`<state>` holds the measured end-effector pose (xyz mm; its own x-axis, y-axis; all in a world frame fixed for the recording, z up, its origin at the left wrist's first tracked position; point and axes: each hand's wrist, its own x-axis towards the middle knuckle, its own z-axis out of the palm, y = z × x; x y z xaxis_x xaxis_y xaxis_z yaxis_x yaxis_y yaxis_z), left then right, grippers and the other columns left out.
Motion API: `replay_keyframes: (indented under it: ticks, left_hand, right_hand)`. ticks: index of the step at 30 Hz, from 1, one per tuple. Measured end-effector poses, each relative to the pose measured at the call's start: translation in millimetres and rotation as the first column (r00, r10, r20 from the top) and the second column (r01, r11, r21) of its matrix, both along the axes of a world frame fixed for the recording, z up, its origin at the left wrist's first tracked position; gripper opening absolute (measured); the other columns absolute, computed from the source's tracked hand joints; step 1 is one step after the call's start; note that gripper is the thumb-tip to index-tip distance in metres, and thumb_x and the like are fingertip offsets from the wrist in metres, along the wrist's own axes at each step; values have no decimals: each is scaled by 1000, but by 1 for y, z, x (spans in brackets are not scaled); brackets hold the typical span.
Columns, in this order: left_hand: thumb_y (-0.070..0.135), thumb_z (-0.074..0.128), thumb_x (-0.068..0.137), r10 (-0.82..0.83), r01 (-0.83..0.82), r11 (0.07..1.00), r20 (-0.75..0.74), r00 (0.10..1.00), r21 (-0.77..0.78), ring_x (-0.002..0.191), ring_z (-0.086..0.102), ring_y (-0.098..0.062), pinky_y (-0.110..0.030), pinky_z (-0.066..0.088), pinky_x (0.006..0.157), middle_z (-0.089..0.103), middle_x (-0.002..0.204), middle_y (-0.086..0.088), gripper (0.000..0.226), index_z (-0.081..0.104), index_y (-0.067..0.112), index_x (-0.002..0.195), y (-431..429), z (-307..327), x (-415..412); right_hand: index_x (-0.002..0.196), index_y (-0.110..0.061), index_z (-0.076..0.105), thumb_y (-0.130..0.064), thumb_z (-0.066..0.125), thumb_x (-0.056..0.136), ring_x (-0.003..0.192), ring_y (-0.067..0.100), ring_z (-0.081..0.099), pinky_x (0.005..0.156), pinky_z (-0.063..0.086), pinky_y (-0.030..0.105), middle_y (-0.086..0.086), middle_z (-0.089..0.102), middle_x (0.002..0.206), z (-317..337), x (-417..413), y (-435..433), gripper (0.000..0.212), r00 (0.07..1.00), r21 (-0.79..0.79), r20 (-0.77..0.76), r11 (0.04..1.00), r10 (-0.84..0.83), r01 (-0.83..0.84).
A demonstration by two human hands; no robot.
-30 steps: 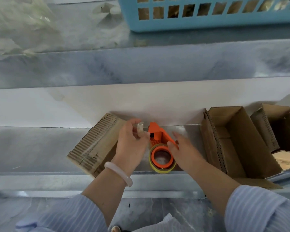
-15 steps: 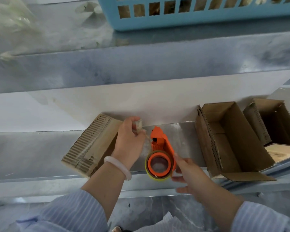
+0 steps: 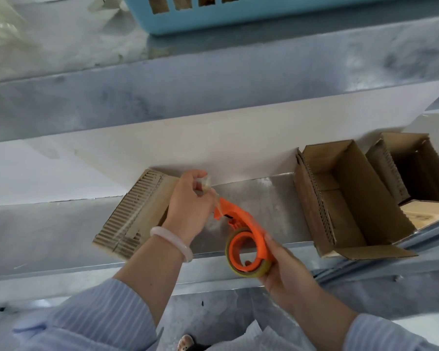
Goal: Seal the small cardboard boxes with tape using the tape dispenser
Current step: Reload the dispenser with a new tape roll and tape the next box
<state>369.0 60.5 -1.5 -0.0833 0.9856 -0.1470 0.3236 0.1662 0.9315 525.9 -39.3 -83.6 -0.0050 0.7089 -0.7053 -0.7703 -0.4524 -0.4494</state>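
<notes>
Head view: since half a second ago the orange tape dispenser (image 3: 246,238) has come back toward the near edge of the surface (image 3: 271,198), and the right hand (image 3: 288,273) now grips it round the roll. The left hand (image 3: 188,209) pinches the tape end (image 3: 206,183) up by the back edge, over the small cardboard box (image 3: 134,216), with the strand stretched between them. Bare metal lies between that box and the open box (image 3: 347,198) on the right.

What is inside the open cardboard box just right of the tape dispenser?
Inside the open cardboard box only its own folded bottom flaps show; no contents visible. Its left wall covers the floor strip right behind it.
</notes>
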Motion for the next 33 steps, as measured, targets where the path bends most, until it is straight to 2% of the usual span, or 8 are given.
replay_keyframes:
  ticks: [4, 8, 12, 15, 21, 26, 29, 33]
  left_hand:
    - [-1, 58, 91, 58, -57, 998, 68, 996, -23, 85, 68, -22, -38, 62, 71, 59, 102, -10, 33, 53, 29, 104, -4, 5, -4]
    - [-4, 57, 92, 99, -94, 995, 197, 975, -34, 85, 68, -28, -41, 61, 70, 57, 102, -17, 31, 53, 26, 98, -8, 15, -7]
    - [-5, 55, 92, 130, -113, 991, 360, 924, -68, 80, 66, -26, -35, 60, 63, 58, 98, -18, 23, 52, 15, 103, -16, 27, -6]
    - [-6, 52, 94, 148, -147, 988, 416, 897, -35, 74, 66, -22, -30, 58, 56, 57, 95, -17, 20, 51, 8, 107, -22, 31, -3]
    - [-4, 51, 94, 223, -208, 975, 452, 864, -83, 72, 61, -20, -29, 56, 58, 49, 103, -19, 19, 49, 10, 106, -22, 32, -6]
    - [-2, 50, 95, 217, -219, 975, 443, 870, -47, 70, 59, -21, -32, 57, 61, 50, 100, -20, 18, 48, 11, 107, -22, 37, -10]
    - [-2, 51, 96, 216, -208, 976, 461, 861, -67, 78, 62, -26, -34, 60, 62, 49, 106, -21, 20, 49, 11, 111, -20, 48, -9]
    - [1, 57, 95, 182, -189, 982, 397, 900, -23, 80, 63, -24, -31, 61, 61, 54, 102, -16, 26, 50, 8, 119, -13, 66, -6]
  right_hand:
    - [132, -10, 54, -22, 62, 84, 61, 14, 66, 53, 56, 27, 8, 71, 83, 11, 19, -7, 50, 999, 60, -19, 997, -45, 46]
    - [123, -22, 63, -25, 58, 78, 54, 17, 62, 50, 55, 27, 10, 71, 80, 26, 39, -13, 46, 1000, 198, -6, 980, -12, 13]
    - [122, -23, 63, -28, 63, 74, 60, 14, 64, 52, 55, 27, 9, 70, 81, 43, 42, -14, 48, 999, 287, 26, 958, -29, 21]
    - [130, -19, 60, -25, 56, 85, 63, 14, 63, 54, 55, 27, 8, 68, 82, 47, 41, -12, 45, 998, 299, 8, 952, -64, 59]
    - [139, -13, 53, -21, 45, 101, 60, 14, 61, 53, 54, 27, 6, 64, 78, 51, 45, -9, 39, 992, 337, -60, 933, -110, 124]
    - [105, -7, 64, -14, 41, 101, 54, 12, 56, 49, 51, 23, 6, 58, 74, 66, 49, -6, 24, 981, 353, -128, 918, -143, 180]
    - [81, -5, 63, -10, 39, 98, 52, 13, 50, 46, 47, 24, 7, 52, 71, 73, 48, -7, 30, 978, 323, -158, 929, -137, 182]
    - [73, -9, 55, -7, 38, 89, 48, 12, 40, 41, 37, 22, 4, 44, 66, 80, 41, -8, 23, 984, 307, -158, 943, -84, 129]
